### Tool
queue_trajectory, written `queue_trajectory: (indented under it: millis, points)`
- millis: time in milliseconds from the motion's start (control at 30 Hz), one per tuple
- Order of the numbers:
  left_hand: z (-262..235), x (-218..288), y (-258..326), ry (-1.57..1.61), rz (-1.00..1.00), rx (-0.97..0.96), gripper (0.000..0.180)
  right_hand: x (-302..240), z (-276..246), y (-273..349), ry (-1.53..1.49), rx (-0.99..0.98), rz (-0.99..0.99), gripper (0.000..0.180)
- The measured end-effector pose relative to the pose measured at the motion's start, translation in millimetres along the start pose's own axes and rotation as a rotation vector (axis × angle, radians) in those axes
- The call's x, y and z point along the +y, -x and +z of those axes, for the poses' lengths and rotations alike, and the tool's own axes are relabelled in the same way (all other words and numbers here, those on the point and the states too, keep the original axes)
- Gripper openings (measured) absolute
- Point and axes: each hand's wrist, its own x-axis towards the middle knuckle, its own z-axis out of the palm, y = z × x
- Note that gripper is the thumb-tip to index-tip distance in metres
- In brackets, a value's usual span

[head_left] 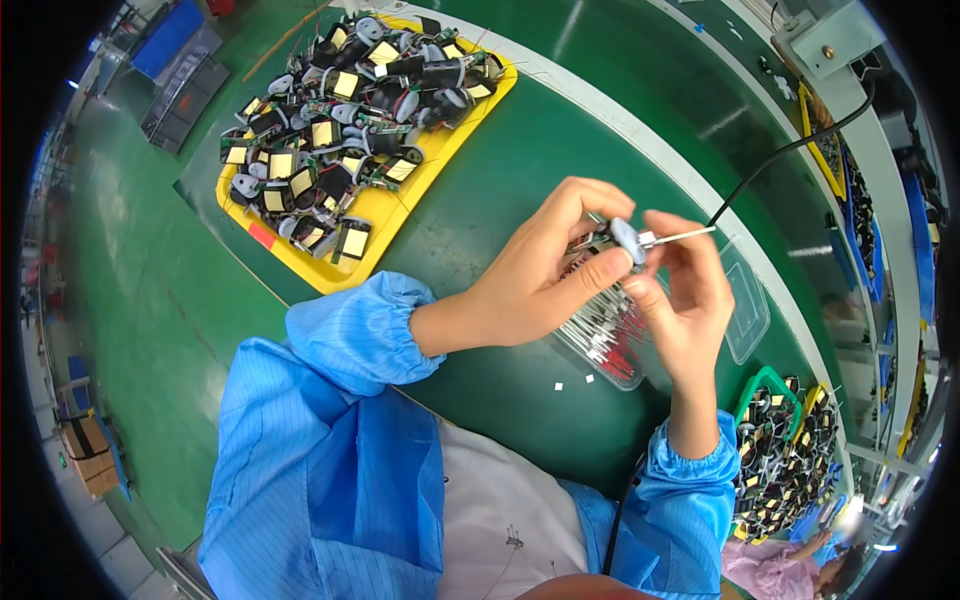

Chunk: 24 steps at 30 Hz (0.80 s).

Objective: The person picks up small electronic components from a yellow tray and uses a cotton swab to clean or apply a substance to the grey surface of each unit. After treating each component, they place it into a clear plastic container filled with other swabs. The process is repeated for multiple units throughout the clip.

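Note:
My left hand [560,262] is closed on a small electronic assembly with a rounded grey plastic part [627,240], pinched near the thumb tip. A thin white wire [685,236] with a small white end sticks out to the right of it. My right hand [692,300] closes in from the right, its thumb and fingers at the wire and the grey part; the exact grip is partly hidden. Beneath both hands lies a clear plastic box [632,383] of red and white wires [605,338], partly covered by my fingers.
At the upper left, a yellow tray [400,215] is heaped with similar assemblies [345,125]. A clear lid [747,312] lies right of my hands. More assemblies [770,470] fill trays at the lower right, one with a green rim [770,374]. A black cable [790,147] crosses behind.

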Motion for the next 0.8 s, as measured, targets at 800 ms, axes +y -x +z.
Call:
queue_trajectory:
  millis: [800]
  points:
    - [-133, 17, 0, -1.693, -0.540, 0.537, 0.046, 246, -219, -77, -0.040, 0.816, 0.866, 0.030]
